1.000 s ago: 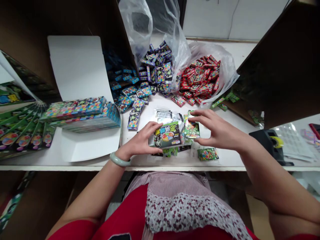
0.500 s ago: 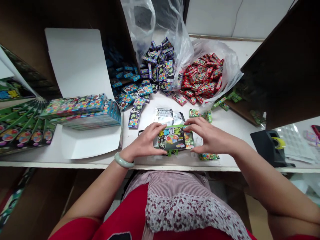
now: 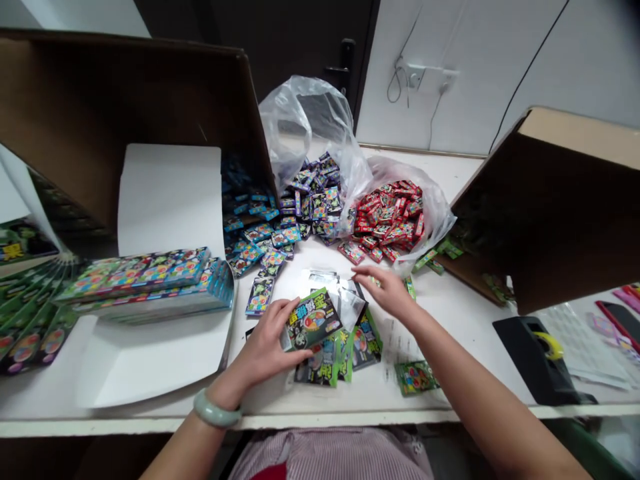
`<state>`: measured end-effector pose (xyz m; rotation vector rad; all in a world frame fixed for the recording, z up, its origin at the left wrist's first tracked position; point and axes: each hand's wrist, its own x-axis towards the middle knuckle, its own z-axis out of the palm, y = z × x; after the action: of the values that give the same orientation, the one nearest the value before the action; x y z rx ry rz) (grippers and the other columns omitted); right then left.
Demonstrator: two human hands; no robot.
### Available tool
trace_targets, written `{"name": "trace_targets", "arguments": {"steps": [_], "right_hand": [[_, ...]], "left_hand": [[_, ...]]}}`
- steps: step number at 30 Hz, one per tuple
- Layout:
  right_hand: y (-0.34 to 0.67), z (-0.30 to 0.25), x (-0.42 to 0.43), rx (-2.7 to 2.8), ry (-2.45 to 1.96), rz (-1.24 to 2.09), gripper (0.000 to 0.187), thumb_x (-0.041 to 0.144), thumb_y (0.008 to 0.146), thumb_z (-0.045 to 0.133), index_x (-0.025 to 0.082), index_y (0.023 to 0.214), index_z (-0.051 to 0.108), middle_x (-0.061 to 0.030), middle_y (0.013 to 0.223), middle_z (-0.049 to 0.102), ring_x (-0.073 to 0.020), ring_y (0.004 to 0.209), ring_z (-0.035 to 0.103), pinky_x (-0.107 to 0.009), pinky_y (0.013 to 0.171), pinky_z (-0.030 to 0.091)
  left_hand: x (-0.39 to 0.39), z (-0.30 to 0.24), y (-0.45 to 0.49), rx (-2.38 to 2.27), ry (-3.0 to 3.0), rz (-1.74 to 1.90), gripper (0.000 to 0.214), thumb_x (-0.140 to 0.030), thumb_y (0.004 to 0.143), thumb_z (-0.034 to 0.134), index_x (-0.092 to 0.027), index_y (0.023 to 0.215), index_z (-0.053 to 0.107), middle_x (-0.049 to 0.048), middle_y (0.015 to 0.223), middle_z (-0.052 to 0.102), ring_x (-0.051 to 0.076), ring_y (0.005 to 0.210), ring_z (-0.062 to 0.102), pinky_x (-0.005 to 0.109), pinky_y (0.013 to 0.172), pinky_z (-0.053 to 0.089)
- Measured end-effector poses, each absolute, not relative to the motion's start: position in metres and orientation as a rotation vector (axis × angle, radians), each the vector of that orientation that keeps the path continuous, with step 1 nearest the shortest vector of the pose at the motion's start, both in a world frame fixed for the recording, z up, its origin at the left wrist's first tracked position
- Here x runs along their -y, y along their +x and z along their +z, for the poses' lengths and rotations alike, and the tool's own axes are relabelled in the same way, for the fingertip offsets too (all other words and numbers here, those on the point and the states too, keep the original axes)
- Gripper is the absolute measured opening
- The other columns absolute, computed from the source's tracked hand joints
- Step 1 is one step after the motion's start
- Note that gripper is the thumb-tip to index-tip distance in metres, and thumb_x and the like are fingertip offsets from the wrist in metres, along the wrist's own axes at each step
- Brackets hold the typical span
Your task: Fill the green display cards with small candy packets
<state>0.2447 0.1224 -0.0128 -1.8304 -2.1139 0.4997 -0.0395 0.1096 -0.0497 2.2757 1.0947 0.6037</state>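
My left hand grips a black-and-green printed packet by its left end, thumb below and fingers on top. Under and beside it lie more flat packets of the same print, some with clear or silvery parts. My right hand is apart from the packet, fingers stretched out over the table, with nothing visible in them. Small green boxes lie close to that hand, partly hidden by it. Another group of small green boxes is near the table's front edge, beneath my right forearm.
Small purple boxes and red boxes spill from clear plastic bags. Blue boxes lie by a large carton. A white open display box holds stacked boxes. Right: another carton, a black tape dispenser.
My right hand has let go of the packet and moved away toward the small green boxes behind. My left hand holds the packet alone, tilted and further left. The camera view has tipped up.
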Motion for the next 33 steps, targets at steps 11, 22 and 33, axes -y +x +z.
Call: {"name": "trace_targets", "arguments": {"steps": [11, 22, 33], "right_hand": [[0.253, -0.069, -0.196, 2.15, -2.132, 0.22, 0.031, 0.021, 0.094, 0.043, 0.017, 0.115, 0.065, -0.0159, 0.118, 0.06, -0.0267, 0.111, 0.051, -0.034, 0.093, 0.039], [0.256, -0.064, -0.18, 1.948, -2.228, 0.249, 0.034, 0.032, 0.092, 0.048, 0.011, 0.116, 0.062, -0.0184, 0.119, 0.06, -0.0283, 0.114, 0.053, -0.038, 0.096, 0.04], [0.255, -0.042, -0.155, 1.953, -1.882, 0.299, 0.049, 0.033, 0.079, 0.066, 0.018, 0.124, 0.055, -0.0144, 0.14, 0.049, -0.0255, 0.13, 0.044, -0.04, 0.106, 0.036]], "left_hand": [[-0.105, -0.049, -0.05, -1.138, 2.242, 0.628, 0.087, -0.04, 0.071, 0.075, -0.025, 0.144, 0.031, 0.0119, 0.134, 0.043, 0.033, 0.126, 0.045, 0.048, 0.105, 0.044], [-0.105, -0.049, -0.053, -1.13, 2.275, 0.611, 0.085, -0.043, 0.074, 0.073, -0.025, 0.144, 0.029, 0.0126, 0.137, 0.04, 0.033, 0.128, 0.043, 0.05, 0.106, 0.042], [-0.102, -0.049, -0.056, -1.169, 2.263, 0.638, 0.087, -0.048, 0.074, 0.073, -0.026, 0.145, 0.028, 0.0123, 0.138, 0.039, 0.035, 0.132, 0.038, 0.053, 0.108, 0.04]]}}
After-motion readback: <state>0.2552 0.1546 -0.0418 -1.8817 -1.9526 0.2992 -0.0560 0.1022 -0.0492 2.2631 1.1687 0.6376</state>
